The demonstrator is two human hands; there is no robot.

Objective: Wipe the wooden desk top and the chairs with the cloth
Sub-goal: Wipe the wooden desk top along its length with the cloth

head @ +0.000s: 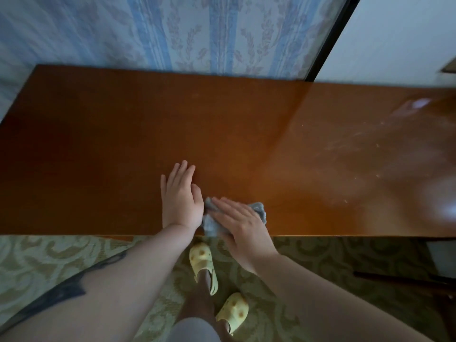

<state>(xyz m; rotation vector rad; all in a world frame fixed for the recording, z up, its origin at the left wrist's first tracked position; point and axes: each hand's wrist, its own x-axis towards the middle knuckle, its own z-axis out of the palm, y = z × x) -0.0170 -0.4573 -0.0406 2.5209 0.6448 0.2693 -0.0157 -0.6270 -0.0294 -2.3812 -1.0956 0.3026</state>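
The wooden desk top [103,134] spans the view, brown and glossy, with dusty smears and specks toward its right end. My left hand [179,197] lies flat on it near the front edge, fingers together, holding nothing. Just to its right, my right hand [243,225] presses flat on a crumpled grey cloth [259,210] at the front edge. Part of the cloth is hidden under the palm and a corner hangs over the edge. No chair shows clearly.
Blue striped wallpaper [172,28] rises behind the desk, with a dark vertical strip [330,38] and white wall at right. Below the front edge lies a patterned green carpet [37,262] and my feet in yellow slippers [203,264]. Dark furniture parts [404,280] stand at lower right.
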